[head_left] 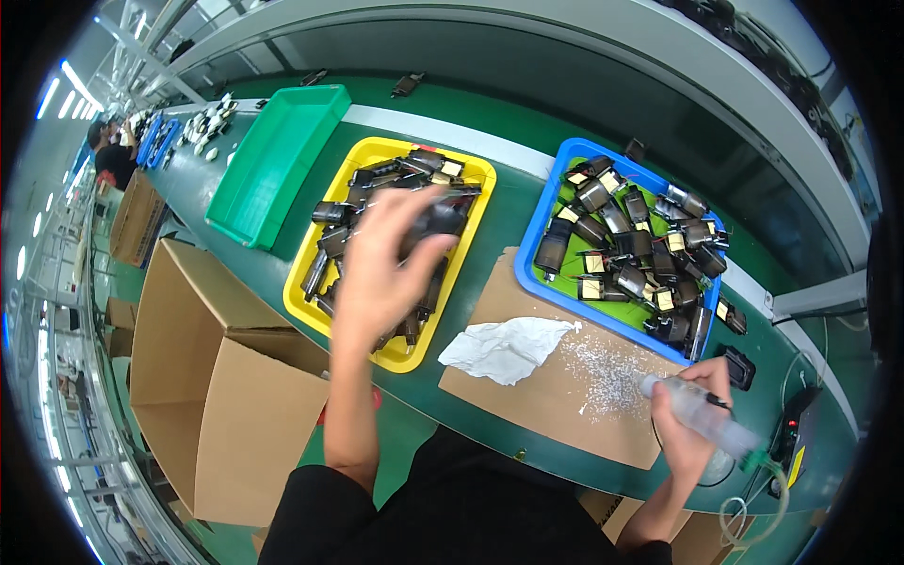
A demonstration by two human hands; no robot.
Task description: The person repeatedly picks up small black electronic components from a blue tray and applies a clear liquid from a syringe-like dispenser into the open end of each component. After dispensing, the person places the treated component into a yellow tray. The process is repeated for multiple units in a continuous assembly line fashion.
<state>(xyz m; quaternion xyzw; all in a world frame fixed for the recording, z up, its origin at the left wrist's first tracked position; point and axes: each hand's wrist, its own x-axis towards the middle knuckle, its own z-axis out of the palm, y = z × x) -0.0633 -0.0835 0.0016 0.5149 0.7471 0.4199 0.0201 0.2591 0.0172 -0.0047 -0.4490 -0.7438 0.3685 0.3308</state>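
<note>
Nearest, the left hand (381, 268) curls its fingers around a dark, blurred part (435, 218) over the yellow plastic tray (471, 235) of similar parts; the right hand (692, 414) clenches a clear tube-shaped tool (702, 419) above flat brown cardboard (527, 386) beside crumpled white paper (504, 347)

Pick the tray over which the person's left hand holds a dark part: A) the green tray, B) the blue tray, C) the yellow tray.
C: the left hand grips a dark part above the yellow tray, which is filled with similar parts.
</note>
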